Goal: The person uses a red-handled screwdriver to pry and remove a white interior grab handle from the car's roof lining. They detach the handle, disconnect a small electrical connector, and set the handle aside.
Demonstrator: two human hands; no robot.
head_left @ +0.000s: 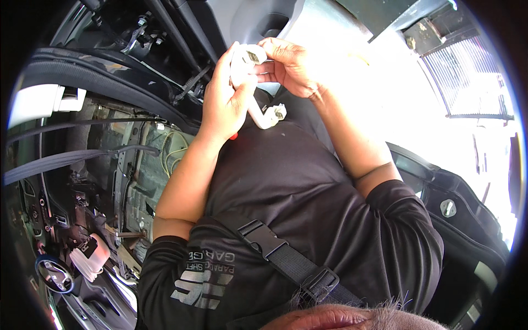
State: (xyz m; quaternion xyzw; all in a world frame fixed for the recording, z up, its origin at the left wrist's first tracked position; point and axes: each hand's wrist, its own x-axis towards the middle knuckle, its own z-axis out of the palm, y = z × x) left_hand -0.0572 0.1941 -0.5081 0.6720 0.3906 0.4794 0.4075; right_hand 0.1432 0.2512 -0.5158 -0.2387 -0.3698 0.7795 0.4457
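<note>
A pale curved grab handle [256,113], the kind fitted in a car, is held up in front of my body. Its upper end has a squarish mounting socket, and a second mounting foot shows at the lower end. My left hand [224,102] wraps round the upper part, its thumb lying across the front. The fingers of my right hand [289,66] pinch the handle's upper end beside the socket. Just under my left wrist shows a small red thing [234,136], mostly hidden and too small to name.
A bared car floor with yellowish wires [171,154] lies to my left, with dark straps [66,164] running across it. A steering wheel [55,273] is at lower left. A dark grey trim panel [242,19] stands beyond my hands. Bright glare washes out the right side.
</note>
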